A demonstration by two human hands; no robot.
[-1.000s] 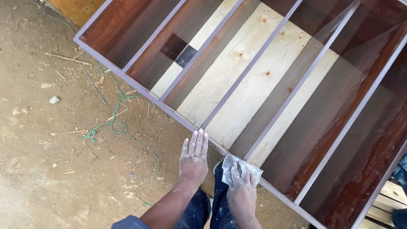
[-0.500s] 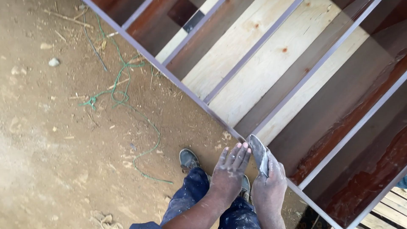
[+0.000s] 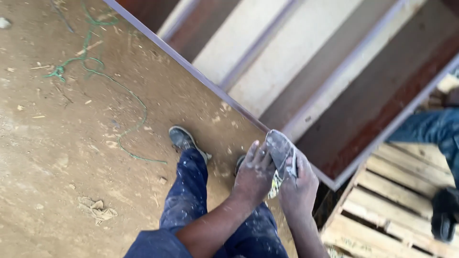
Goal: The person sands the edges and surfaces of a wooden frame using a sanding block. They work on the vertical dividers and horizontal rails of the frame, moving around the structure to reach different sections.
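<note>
1. Dusty brown ground (image 3: 62,157) fills the whole left half of the frame, packed dirt with wood chips, splinters and small scraps scattered over it.
2. Up in the upper left, a thin green string (image 3: 107,81) lies in loose loops and trails down toward the middle of the frame.
3. Running from top centre down to the right is a big wooden cabinet frame (image 3: 334,71) lying on its back. It has dark reddish-brown stained sides, pale unstained boards inside, and grey-purple edging strips dividing it into long compartments.
4. Lower right, there's a pale wooden pallet (image 3: 382,210) right next to the cabinet's corner.
5. Bottom centre, you're looking down at the person's own legs in dark blue trousers speckled with white paint, with one dark shoe (image 3: 184,139) planted on the dirt.
6. The right hand (image 3: 299,184) is closed around a crumpled piece of grey sandpaper (image 3: 281,150), pinching it with fingers and thumb just at the lower edge of the cabinet frame. Both the paper and the hand are dusty.
7. The left hand (image 3: 256,174) sits just beside it, fingers out straight and together, fingertips touching the paper's left side. It isn't really gripping, just resting flat against it.
8. At the far right edge, someone else's leg in blue jeans and a dark shoe (image 3: 442,215) stand on the pallet, well apart from the hands.
</note>
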